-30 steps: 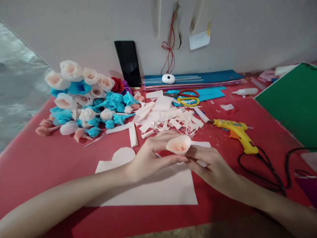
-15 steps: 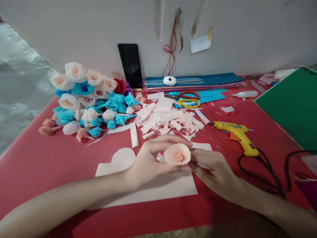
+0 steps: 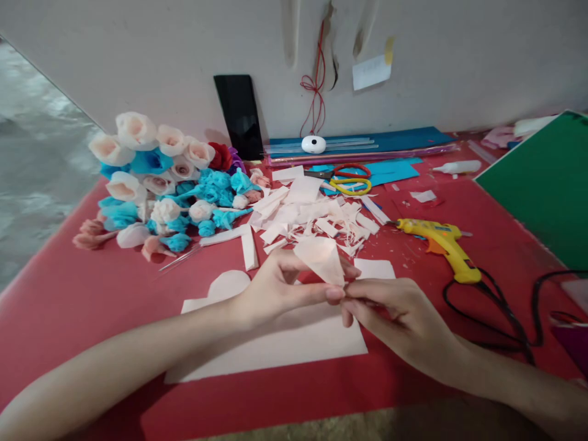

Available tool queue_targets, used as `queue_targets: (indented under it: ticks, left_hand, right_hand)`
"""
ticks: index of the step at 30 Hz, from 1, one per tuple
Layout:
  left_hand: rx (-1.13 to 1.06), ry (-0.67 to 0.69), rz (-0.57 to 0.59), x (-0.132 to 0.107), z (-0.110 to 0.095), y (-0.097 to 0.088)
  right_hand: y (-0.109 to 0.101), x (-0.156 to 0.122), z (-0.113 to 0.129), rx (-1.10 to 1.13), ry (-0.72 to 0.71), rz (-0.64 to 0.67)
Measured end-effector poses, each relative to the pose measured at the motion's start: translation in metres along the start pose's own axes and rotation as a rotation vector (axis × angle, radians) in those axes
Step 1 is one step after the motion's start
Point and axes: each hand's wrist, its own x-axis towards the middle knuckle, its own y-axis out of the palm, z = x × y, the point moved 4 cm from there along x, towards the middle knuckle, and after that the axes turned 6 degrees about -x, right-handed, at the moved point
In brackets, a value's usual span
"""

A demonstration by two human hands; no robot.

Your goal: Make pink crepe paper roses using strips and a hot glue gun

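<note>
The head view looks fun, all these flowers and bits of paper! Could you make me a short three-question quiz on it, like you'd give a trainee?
1. True or false: in the picture, the glue gun lies to the right of the scissors.
2. Fill in the colour: the board at the right edge is ____.
3. Choose one. What do the left hand and right hand hold?
a) the scissors
b) a pale paper flower
c) the glue gun

Key:
1. True
2. Green
3. b
</note>
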Motion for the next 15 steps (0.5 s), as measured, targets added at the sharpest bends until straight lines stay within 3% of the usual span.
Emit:
queue_targets:
  ticks: [15]
  left_hand:
    - [0.060,0.000,-0.007,0.0010,0.0032,-0.0045]
  right_hand:
    - [0.0008,0.0027,-0.0036,-0.049,0.028,0.048]
